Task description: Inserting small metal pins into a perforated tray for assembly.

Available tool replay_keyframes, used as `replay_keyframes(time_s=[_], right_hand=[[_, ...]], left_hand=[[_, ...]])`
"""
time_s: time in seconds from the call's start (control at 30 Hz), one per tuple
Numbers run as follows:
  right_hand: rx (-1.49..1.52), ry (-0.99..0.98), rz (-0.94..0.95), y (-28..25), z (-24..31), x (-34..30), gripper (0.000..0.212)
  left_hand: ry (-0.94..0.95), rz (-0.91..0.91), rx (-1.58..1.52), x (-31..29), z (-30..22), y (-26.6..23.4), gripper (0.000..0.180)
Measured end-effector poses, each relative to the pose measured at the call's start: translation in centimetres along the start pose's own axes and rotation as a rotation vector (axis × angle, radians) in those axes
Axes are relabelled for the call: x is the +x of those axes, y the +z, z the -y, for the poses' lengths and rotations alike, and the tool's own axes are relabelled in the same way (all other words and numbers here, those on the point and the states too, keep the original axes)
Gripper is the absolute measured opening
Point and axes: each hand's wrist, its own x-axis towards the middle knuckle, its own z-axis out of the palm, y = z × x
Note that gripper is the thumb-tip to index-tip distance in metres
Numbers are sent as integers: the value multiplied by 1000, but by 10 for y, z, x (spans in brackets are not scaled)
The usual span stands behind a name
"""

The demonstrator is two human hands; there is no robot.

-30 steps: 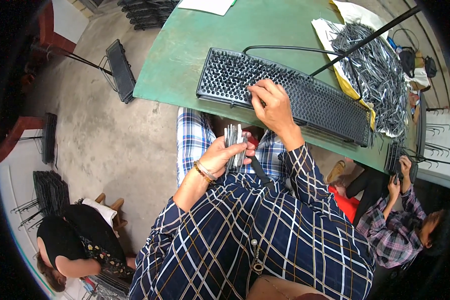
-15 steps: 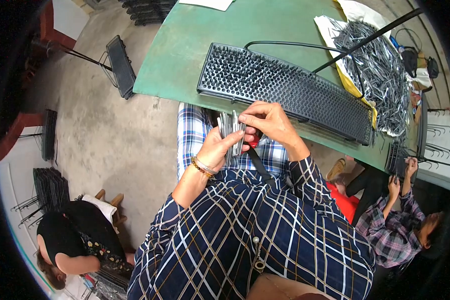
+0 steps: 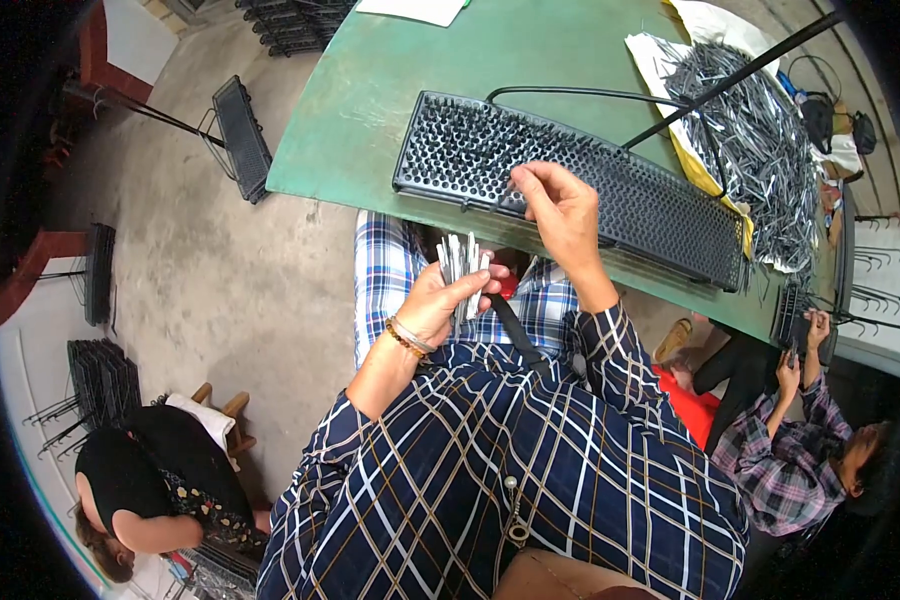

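In my left hand, held over my lap, is a bundle of thin grey and silver strips, their upper ends fanned out. My right hand hovers over the near edge of a long black perforated panel, thumb and fingertips pinched together. Whatever those fingertips hold, if anything, is too small to make out. Dark tips stand up from many holes in the panel's left half; its right half looks flatter. A bent black metal rod frame runs along the panel's far side.
The panel lies on a green table. A big heap of similar strips fills a white and yellow sack at the right. One person works at the lower right, another bends at the lower left. More black panels stand about.
My right hand has left the bundle and moved up and right, over the panel's near edge. The left hand has kept its grip on the strips, almost unmoved.
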Motion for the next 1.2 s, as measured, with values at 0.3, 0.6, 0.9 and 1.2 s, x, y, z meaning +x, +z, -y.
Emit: replay_keyframes(time_s=[0.3,0.6,0.9,1.2], right_hand=[[-360,-444,-101,10,-17,16,9],[-426,-550,-121,16,-21,15,7],[-499,-660,-106,21,-26,16,7],[-592,-591,-98,16,-16,10,12]], left_hand=[[-47,-31,-17,1,4,-5,32],[-39,-89,-108,-2,0,-2,25],[-37,-120,-107,1,3,-4,23],[1,-140,-129,2,-3,5,24]])
